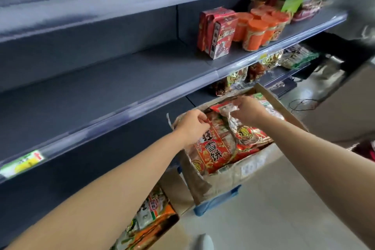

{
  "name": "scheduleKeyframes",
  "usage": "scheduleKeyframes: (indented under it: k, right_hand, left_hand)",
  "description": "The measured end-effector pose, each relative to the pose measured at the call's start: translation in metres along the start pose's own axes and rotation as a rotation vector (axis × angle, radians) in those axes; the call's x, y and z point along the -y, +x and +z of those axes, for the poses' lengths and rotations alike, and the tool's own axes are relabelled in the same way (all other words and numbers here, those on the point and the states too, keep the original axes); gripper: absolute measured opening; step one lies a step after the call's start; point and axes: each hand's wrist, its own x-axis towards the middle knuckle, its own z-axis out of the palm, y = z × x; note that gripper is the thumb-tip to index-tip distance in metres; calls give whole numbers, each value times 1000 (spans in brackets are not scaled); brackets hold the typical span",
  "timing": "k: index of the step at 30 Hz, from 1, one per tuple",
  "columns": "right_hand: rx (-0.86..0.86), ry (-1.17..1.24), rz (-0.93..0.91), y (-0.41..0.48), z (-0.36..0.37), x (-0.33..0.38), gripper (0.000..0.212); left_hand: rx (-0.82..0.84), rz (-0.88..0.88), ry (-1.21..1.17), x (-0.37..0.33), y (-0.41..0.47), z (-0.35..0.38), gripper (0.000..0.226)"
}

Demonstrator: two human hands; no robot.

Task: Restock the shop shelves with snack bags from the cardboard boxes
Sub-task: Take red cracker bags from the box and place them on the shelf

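An open cardboard box (261,158) stands on the floor in front of the shelves, full of red snack bags. My left hand (191,126) pinches the top edge of a red bag with white characters (213,152) at the box's left side. My right hand (248,110) pinches the top of a second red and clear bag (243,130) in the middle of the box. The grey shelf (113,83) above the box is bare on its left part.
Red cartons (217,32) and orange-lidded jars (257,30) stand on the right of that shelf. More packets (253,71) lie on the shelf below. A second box with orange and green bags (150,219) sits at the bottom left. Pale floor lies to the right.
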Motion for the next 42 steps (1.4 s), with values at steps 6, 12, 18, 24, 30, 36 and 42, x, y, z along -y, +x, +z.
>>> scheduleKeyframes:
  k: [6, 12, 18, 24, 30, 36, 42]
  right_hand:
    - [58, -40, 145, 42, -12, -93, 41]
    - [134, 67, 274, 67, -5, -145, 48]
    - [187, 247, 405, 96, 15, -174, 60]
    - [176, 435, 536, 117, 27, -187, 72]
    - [72, 477, 564, 117, 30, -183, 66]
    - [-1, 477, 510, 90, -6, -148, 49]
    - [-138, 459, 300, 70, -42, -51, 52]
  left_hand:
    - [34, -144, -21, -38, 61, 75, 26]
    - [40, -375, -61, -44, 103, 120, 51]
    - [45, -490, -287, -37, 130, 138, 51]
    - [-9, -482, -343, -32, 140, 145, 56]
    - [-82, -421, -250, -33, 134, 130, 55]
    - [-151, -331, -163, -48, 98, 94, 24]
    - [-374, -273, -181, -47, 55, 17, 33]
